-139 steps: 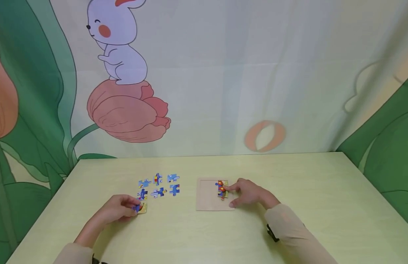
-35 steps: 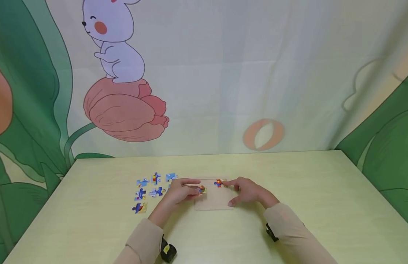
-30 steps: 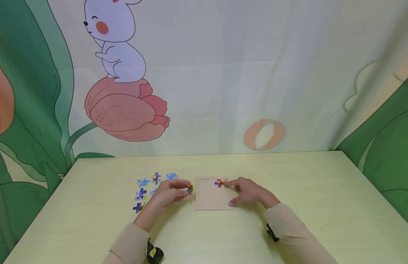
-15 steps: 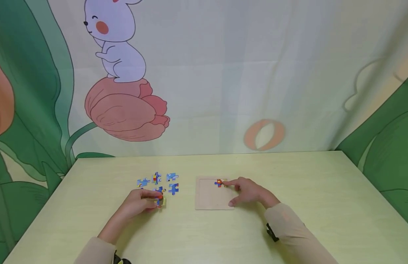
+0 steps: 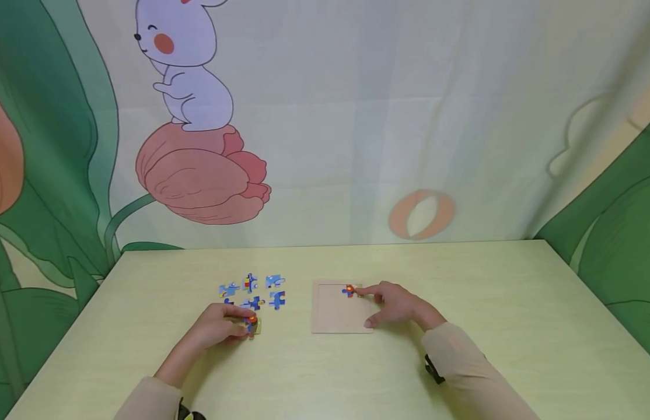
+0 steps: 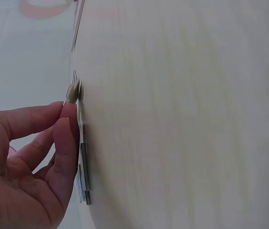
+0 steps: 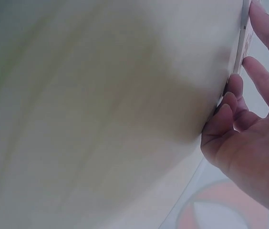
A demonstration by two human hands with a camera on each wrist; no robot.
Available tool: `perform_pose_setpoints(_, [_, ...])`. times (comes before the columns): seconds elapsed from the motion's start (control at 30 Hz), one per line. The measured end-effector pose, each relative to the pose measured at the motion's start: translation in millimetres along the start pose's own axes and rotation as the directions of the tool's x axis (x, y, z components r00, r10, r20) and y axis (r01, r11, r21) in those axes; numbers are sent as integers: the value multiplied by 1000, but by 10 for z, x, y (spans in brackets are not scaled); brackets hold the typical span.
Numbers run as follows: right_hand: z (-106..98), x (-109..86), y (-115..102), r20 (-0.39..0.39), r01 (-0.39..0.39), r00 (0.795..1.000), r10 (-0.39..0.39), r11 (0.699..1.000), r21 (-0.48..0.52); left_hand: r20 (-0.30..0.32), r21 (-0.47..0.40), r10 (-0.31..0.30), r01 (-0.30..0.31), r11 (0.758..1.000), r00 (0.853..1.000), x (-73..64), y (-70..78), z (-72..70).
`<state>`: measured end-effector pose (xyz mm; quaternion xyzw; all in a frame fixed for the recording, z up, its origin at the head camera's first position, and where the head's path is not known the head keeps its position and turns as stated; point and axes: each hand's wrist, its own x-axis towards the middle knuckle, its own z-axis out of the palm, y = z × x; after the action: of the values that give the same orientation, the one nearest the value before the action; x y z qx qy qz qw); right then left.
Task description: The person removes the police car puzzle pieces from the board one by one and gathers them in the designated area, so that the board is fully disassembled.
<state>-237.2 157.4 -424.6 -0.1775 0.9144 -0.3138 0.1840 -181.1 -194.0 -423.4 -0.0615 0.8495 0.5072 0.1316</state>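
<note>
Low over the left part of the table, my left hand (image 5: 215,325) pinches a red, blue and yellow jigsaw piece (image 5: 254,326) between thumb and fingers. The left wrist view shows that piece edge-on at the fingertips, close to the tabletop. A square wooden puzzle tray (image 5: 330,318) lies to the right. One red and blue jigsaw piece (image 5: 349,290) sits in its upper right corner. My right hand (image 5: 395,304) touches this piece with an extended index finger, and its thumb rests at the tray's right edge. Its other fingers are bent in the right wrist view.
Several blue jigsaw pieces lie in rows beyond my left hand, among them a pale blue piece (image 5: 275,281) and a dark blue piece (image 5: 277,300). One is partly covered by the hand. A printed curtain (image 5: 325,128) hangs behind the table's far edge (image 5: 461,245).
The piece below the corner piece has left the tray. My left hand has carried a piece from the tray's left side back leftward and down. The right hand has stayed put.
</note>
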Motion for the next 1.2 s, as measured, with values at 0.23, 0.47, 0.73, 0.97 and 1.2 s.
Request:
perform_pose_setpoints(0.23, [2,-10,-26,-6,-12,1000,12,1000,2,-12,3,-1,1,1000,1000,-9,8,4])
perform_pose_setpoints(0.47, [3,-6,-20,-6,-24,1000,24,1000,5,-19,55,11,-10,998,1000,-25,45,-2])
perform_pose_setpoints(0.73, [0,1,-14,-5,-8,1000,8,1000,5,-39,114,40,-35,993,998,-29,56,-2])
perform_pose_setpoints(0.97, [2,8,-16,-9,-8,1000,8,1000,-4,-58,129,58,-50,990,997,-13,83,1])
perform_pose_setpoints(1.2, [-12,-20,-24,-5,11,1000,-11,1000,7,-15,83,107,-106,991,994,36,204,97])
